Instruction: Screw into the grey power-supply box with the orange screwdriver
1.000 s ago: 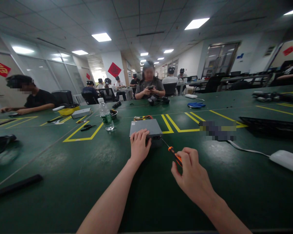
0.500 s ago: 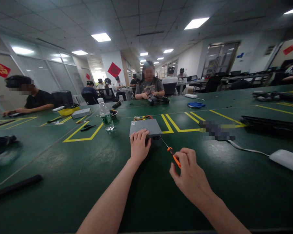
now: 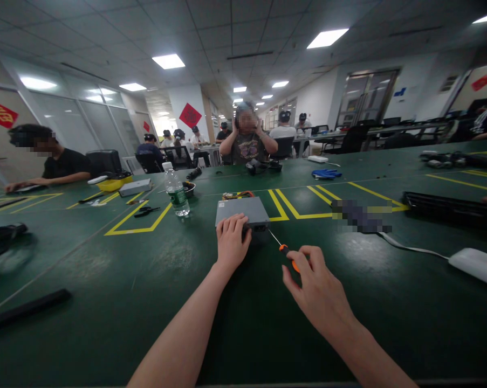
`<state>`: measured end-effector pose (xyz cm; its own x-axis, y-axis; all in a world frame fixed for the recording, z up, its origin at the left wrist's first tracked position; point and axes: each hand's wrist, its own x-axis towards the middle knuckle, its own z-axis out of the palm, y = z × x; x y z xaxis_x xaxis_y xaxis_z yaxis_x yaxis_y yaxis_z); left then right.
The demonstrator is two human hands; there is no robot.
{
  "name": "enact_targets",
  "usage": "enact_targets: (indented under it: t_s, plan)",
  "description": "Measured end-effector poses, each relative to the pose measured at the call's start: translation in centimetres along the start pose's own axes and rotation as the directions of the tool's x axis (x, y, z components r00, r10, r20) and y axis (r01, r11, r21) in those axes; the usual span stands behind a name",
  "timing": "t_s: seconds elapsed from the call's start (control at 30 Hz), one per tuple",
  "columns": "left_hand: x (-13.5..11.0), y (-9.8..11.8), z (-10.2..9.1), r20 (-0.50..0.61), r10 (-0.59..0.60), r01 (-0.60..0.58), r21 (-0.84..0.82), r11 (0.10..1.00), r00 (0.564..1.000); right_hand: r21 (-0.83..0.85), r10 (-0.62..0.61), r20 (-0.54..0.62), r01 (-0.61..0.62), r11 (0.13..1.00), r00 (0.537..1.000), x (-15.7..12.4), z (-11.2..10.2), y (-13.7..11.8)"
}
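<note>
A grey metal computer power supply (image 3: 243, 209) lies on the green table, with coloured wires (image 3: 238, 194) at its back edge. My left hand (image 3: 232, 237) grips its near left side, fingers on the top and thumb at the front face by the socket. In my right hand (image 3: 316, 280) is a screwdriver (image 3: 284, 248) with an orange and black handle, held by the fingers. Its thin shaft points up and left, the tip at the near right corner of the power supply. Whether the tip sits in a screw is too small to tell.
A water bottle (image 3: 177, 191) stands left of the power supply, near a small bowl (image 3: 189, 189). Black pliers-like tools (image 3: 146, 212) lie further left. On the right are a white power strip (image 3: 478, 267) and a long black part (image 3: 449, 210). A person (image 3: 248, 140) sits opposite.
My right hand's fingers have shifted slightly on the screwdriver, covering more of its handle. My left hand and the power supply stay put. The person opposite has raised both hands to their head.
</note>
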<state>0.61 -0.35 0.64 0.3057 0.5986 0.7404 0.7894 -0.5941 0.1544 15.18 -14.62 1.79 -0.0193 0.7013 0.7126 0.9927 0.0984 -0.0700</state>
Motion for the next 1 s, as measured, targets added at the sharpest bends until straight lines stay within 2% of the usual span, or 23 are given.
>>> enact_targets:
  t_s: [0.4,0.6,0.77,1.0]
  plan:
    - [0.0,-0.1,0.1,-0.028,-0.005,0.004,-0.023,1.000,1.000,0.045,-0.031,-0.065,0.034,0.998,0.997,0.0,0.6,0.4]
    - [0.0,-0.1,0.2,-0.029,-0.008,0.007,-0.025,1.000,1.000,0.112,-0.042,-0.179,0.063,0.992,0.983,0.3,0.1,0.3]
    - [0.0,-0.1,0.2,-0.033,-0.016,0.015,-0.024,1.000,0.999,0.160,-0.133,-0.107,0.149,0.976,0.985,0.4,0.5,-0.3]
    - [0.0,-0.1,0.3,-0.040,-0.013,0.012,-0.032,0.999,0.999,0.157,-0.150,-0.038,0.154,0.975,0.988,0.9,0.7,-0.7]
